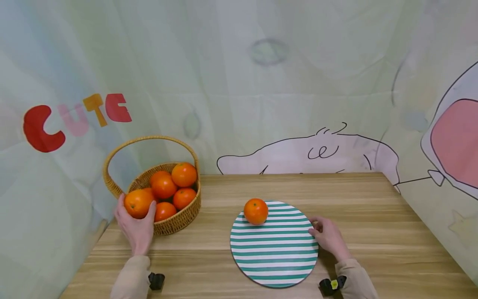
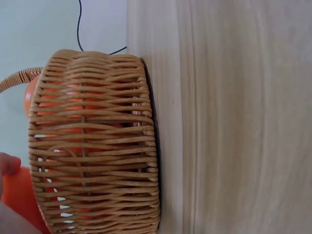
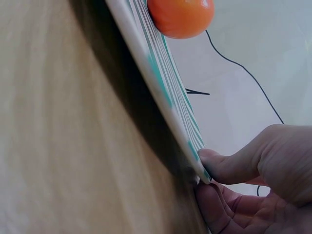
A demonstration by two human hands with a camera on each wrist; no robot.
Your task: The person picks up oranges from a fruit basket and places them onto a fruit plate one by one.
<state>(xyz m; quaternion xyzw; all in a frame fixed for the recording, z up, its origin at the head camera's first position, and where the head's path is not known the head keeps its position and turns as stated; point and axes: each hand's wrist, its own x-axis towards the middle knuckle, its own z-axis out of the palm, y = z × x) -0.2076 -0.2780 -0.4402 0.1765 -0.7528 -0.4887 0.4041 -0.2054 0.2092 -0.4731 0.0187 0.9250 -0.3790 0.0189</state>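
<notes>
My left hand [image 1: 137,224] grips an orange [image 1: 138,204] at the near left rim of a wicker basket [image 1: 179,220], thumb on one side and fingers on the other. Several more oranges [image 1: 164,187] fill the basket. In the left wrist view the basket's woven side [image 2: 92,146] hides most of the fruit. My right hand [image 1: 328,236] pinches the right edge of a round green-and-white striped plate [image 1: 276,249]. The right wrist view shows the thumb [image 3: 224,165] on top and curled fingers beneath the edge. One orange [image 1: 256,211] rests on the plate's far left part.
A tall handle [image 1: 151,138] arches over the basket. Basket and plate stand on a wood-grain table [image 1: 209,265], with bare wood between them. A printed curtain [image 1: 231,83] hangs behind the table and along its sides.
</notes>
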